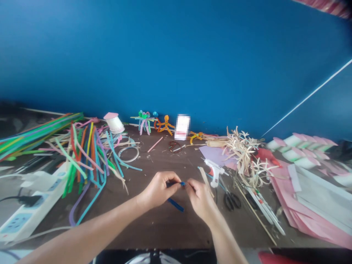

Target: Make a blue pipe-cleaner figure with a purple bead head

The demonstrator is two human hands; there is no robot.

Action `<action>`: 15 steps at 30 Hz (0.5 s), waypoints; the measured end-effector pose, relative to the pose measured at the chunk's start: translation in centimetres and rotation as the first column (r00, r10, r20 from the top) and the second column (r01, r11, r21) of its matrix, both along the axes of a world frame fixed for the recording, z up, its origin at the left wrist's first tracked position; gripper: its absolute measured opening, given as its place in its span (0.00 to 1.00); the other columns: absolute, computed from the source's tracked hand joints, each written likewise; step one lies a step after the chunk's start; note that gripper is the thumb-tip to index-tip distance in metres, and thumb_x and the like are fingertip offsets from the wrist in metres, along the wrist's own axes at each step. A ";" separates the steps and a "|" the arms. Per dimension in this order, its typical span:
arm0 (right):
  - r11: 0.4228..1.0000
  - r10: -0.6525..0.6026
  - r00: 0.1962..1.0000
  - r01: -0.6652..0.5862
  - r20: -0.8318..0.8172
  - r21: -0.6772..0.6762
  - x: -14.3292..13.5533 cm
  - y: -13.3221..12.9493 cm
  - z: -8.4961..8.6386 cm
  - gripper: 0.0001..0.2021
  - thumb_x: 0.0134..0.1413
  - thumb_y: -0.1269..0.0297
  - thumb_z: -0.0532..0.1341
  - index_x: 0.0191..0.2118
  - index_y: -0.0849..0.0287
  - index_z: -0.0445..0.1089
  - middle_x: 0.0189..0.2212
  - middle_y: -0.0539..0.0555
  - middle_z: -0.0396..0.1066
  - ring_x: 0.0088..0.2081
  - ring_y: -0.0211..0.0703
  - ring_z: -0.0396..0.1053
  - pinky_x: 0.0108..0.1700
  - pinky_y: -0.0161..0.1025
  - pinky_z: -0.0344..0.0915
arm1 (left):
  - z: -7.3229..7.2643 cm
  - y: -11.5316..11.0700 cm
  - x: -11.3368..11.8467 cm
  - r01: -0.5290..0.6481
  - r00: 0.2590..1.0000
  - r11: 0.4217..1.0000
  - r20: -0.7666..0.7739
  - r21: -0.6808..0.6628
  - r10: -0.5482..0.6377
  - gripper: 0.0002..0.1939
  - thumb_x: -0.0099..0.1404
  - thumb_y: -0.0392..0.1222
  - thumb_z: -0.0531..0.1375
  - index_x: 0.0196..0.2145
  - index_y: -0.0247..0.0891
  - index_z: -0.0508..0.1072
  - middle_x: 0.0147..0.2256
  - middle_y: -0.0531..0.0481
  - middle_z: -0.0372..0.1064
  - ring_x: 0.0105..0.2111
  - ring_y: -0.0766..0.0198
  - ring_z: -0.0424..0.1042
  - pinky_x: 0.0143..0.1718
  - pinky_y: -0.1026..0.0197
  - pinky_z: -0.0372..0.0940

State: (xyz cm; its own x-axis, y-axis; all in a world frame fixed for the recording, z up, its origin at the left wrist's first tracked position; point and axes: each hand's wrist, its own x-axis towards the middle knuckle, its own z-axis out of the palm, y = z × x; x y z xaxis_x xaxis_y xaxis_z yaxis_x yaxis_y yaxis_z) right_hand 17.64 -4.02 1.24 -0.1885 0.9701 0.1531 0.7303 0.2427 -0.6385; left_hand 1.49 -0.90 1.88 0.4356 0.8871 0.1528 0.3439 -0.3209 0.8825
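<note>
Over the middle of the table, my left hand (pixel 164 187) and my right hand (pixel 198 194) come close together, fingertips pinched on a small piece of blue pipe cleaner (pixel 183 183). Below my left fingers a longer blue length (pixel 176 205) slants toward the right; whether it joins the pinched piece is hidden. To the right of my right hand lie a white glue gun (pixel 213 171) and black-handled scissors (pixel 232 201). Small pipe-cleaner figures stand at the back, one orange (pixel 166 125) and one multicoloured with purple legs (pixel 144 123).
Colourful pipe cleaners (pixel 88 154) heap up at left, beside a white power strip (pixel 16 220) with plugs and cords. Dried raffia-like strips (pixel 242 150), pink paper (pixel 288 205) and white cups with pink tops (pixel 299 146) fill the right. A blue wall (pixel 176 62) rises behind.
</note>
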 end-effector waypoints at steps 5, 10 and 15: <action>0.996 0.075 0.991 -0.080 0.110 0.039 -0.9 -1.1 0.1 0.09 0.55 0.72 0.47 0.28 0.58 0.61 0.24 0.50 0.66 0.26 0.37 0.65 0.27 0.31 0.53 | -0.8 0.4 0.1 -0.085 0.996 0.996 -0.012 -0.002 0.085 0.06 0.55 0.35 0.54 0.25 0.35 0.71 0.24 0.53 0.70 0.26 0.68 0.67 0.28 0.69 0.58; 0.993 0.059 0.968 -0.081 0.243 0.082 -1.0 -1.6 0.4 0.08 0.55 0.71 0.48 0.27 0.57 0.59 0.21 0.48 0.64 0.24 0.37 0.64 0.27 0.33 0.50 | -1.1 0.6 -0.2 -0.107 0.982 0.983 -0.140 0.149 0.128 0.05 0.55 0.35 0.55 0.25 0.36 0.70 0.24 0.53 0.69 0.25 0.68 0.66 0.27 0.68 0.56; 0.990 0.083 0.956 -0.112 0.283 0.087 -0.7 -1.6 1.5 0.08 0.56 0.70 0.48 0.27 0.58 0.58 0.22 0.49 0.65 0.24 0.36 0.63 0.27 0.32 0.49 | -1.0 0.4 -0.4 -0.015 0.946 0.953 -0.303 0.303 0.111 0.06 0.55 0.33 0.54 0.25 0.38 0.70 0.25 0.54 0.67 0.26 0.68 0.65 0.27 0.68 0.55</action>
